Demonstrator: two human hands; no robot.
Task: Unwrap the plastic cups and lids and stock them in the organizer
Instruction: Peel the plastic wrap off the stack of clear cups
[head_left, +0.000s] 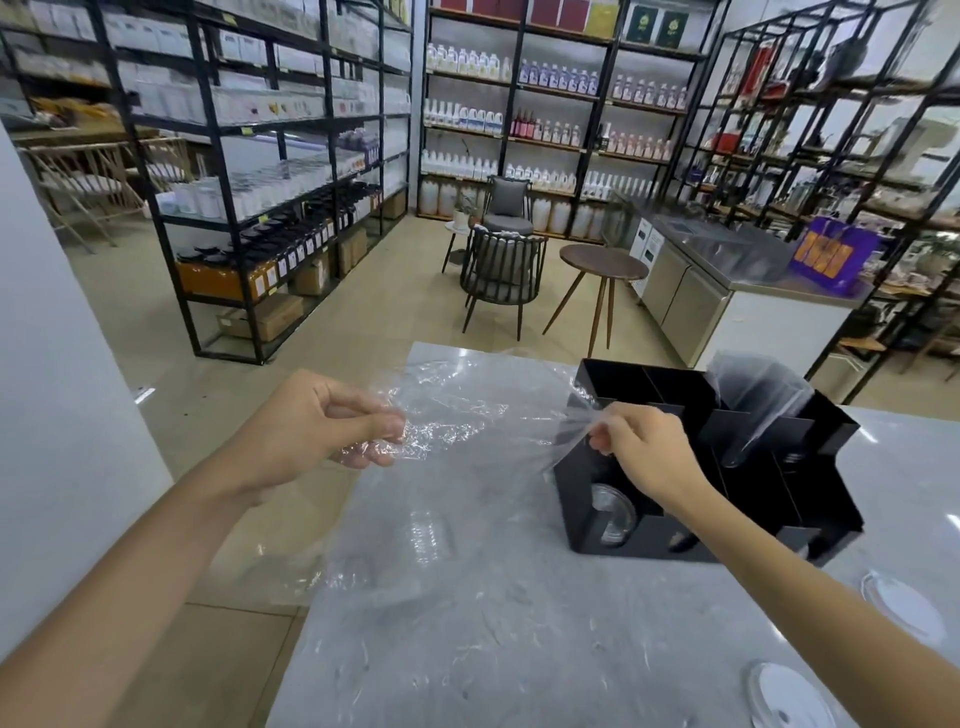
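Observation:
A clear plastic wrapper (467, 415) is stretched in the air between my hands above the grey marble table (519, 623). My left hand (332, 421) pinches its left end and my right hand (644, 447) pinches its right end. Behind my right hand sits the black organizer (810, 499) with several compartments. Clear cups (613, 514) lie in its lower front slot, and a clear plastic bag (758, 400) sticks up from a top compartment. Two white lids (901, 605) (789, 699) lie flat on the table at the lower right.
The table's left edge drops to a tiled floor. Beyond the table stand a round wooden side table (602, 265), dark chairs (501, 275), a steel counter (727, 280) and tall black shelving full of bottles and jars.

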